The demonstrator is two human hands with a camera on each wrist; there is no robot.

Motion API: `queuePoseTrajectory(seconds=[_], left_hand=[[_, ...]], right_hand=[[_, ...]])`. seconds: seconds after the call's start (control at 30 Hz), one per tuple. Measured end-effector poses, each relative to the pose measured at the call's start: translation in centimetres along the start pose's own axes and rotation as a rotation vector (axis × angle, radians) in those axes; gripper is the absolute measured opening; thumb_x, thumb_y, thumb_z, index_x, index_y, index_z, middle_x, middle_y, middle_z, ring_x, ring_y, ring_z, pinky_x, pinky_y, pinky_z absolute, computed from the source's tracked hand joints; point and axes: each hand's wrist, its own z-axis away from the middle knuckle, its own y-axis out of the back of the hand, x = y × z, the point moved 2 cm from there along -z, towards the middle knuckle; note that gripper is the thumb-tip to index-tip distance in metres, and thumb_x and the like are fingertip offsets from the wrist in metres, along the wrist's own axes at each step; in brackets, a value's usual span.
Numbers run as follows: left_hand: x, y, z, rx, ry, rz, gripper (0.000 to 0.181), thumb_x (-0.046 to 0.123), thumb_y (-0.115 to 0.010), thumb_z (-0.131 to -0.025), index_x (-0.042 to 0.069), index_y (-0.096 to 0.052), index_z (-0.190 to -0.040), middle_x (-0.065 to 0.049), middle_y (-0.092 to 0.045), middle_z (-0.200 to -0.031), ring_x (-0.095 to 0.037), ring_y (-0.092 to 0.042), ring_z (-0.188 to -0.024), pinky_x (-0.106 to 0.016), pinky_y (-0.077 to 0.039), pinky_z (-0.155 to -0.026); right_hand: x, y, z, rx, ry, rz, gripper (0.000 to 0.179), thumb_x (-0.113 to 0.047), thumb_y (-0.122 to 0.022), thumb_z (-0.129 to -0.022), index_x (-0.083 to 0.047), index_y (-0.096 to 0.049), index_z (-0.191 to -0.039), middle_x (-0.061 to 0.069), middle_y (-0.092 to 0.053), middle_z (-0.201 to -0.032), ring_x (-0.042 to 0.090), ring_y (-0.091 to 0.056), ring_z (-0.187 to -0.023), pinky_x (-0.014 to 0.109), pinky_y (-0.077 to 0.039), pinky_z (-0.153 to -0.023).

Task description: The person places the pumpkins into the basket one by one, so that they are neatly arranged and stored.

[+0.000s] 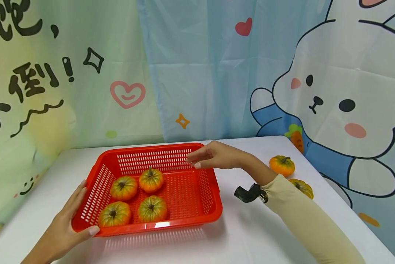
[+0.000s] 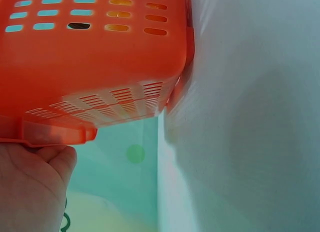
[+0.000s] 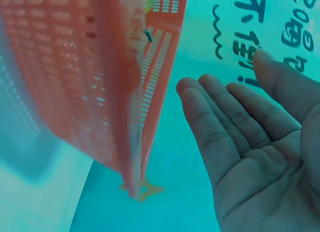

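Observation:
A red plastic basket (image 1: 184, 220) with slotted walls stands on the white table. Inside it sit several small orange-green pumpkins, among them a front one (image 1: 152, 209) and a back one with an upright stem (image 1: 151, 180). My left hand (image 1: 60, 229) holds the basket at its front left corner, thumb on the rim; the left wrist view shows the fingers under the rim's lip (image 2: 55, 134). Above the basket's right side hovers my right hand (image 1: 218, 156), fingers extended and nothing in it. From the right wrist, its palm (image 3: 260, 182) shows bare beside the basket wall (image 3: 60, 82).
To the right, two more pumpkins lie on the table (image 1: 250, 234): an orange one (image 1: 282, 165) and a greener one (image 1: 302, 188) partly hidden by the right sleeve (image 1: 303, 216). A black device (image 1: 248, 193) is strapped at the right wrist. A printed curtain (image 1: 197, 80) hangs behind.

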Motion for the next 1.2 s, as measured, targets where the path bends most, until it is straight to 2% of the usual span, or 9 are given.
queuePoseTrajectory(seconds=[0.1,0.4,0.57,0.8,1.0,1.2], left_hand=[[0.0,0.0,0.0,0.002,-0.004,0.012,0.108,0.014,-0.083,-0.070,0.005,-0.017,-0.155,0.004,-0.011,-0.162,0.011,-0.015,-0.134,-0.001,-0.024,-0.091],[-0.1,0.1,0.1,-0.009,0.000,0.012,0.108,0.013,-0.082,-0.071,0.007,-0.016,-0.156,0.004,-0.010,-0.162,0.011,-0.013,-0.135,-0.001,-0.023,-0.091],[-0.1,0.0,0.1,-0.008,-0.009,0.005,0.109,0.013,-0.083,-0.070,0.007,-0.016,-0.156,0.004,-0.010,-0.162,0.010,-0.013,-0.135,-0.001,-0.022,-0.091],[-0.1,0.0,0.0,-0.004,-0.015,0.012,0.109,0.013,-0.083,-0.069,0.005,-0.017,-0.155,0.003,-0.010,-0.162,0.009,-0.013,-0.136,-0.001,-0.022,-0.092],[-0.1,0.1,-0.1,-0.016,0.019,0.008,0.108,0.014,-0.082,-0.071,0.007,-0.016,-0.156,0.007,-0.009,-0.162,0.012,-0.013,-0.134,-0.001,-0.024,-0.089],[-0.1,-0.1,0.0,-0.019,0.016,0.020,0.109,0.013,-0.082,-0.071,0.009,-0.015,-0.156,0.005,-0.008,-0.162,0.010,-0.013,-0.135,-0.002,-0.024,-0.090]], right_hand=[[0.6,0.4,1.1,0.031,-0.014,-0.028,0.043,-0.015,-0.063,-0.095,-0.002,-0.056,-0.136,0.007,-0.063,-0.128,0.025,-0.059,-0.116,0.034,-0.050,-0.090],[2.3,1.3,3.9,0.100,-0.024,-0.040,0.043,-0.019,-0.063,-0.096,-0.004,-0.057,-0.136,0.011,-0.063,-0.127,0.020,-0.061,-0.113,0.038,-0.050,-0.090],[3.3,1.6,5.2,0.127,-0.043,-0.046,0.044,-0.019,-0.063,-0.096,-0.003,-0.056,-0.136,0.011,-0.063,-0.128,0.024,-0.060,-0.115,0.040,-0.050,-0.091],[4.1,1.7,6.4,0.165,-0.100,-0.068,0.047,-0.020,-0.064,-0.095,-0.001,-0.054,-0.137,0.009,-0.062,-0.128,0.024,-0.059,-0.117,0.038,-0.048,-0.092],[4.7,1.8,7.3,0.184,-0.103,-0.078,0.046,-0.018,-0.064,-0.095,0.000,-0.055,-0.136,0.013,-0.061,-0.129,0.029,-0.058,-0.117,0.036,-0.049,-0.091],[5.4,1.9,8.8,0.205,-0.119,-0.065,0.048,-0.020,-0.064,-0.095,0.002,-0.054,-0.136,0.014,-0.061,-0.129,0.030,-0.058,-0.117,0.034,-0.049,-0.090]])
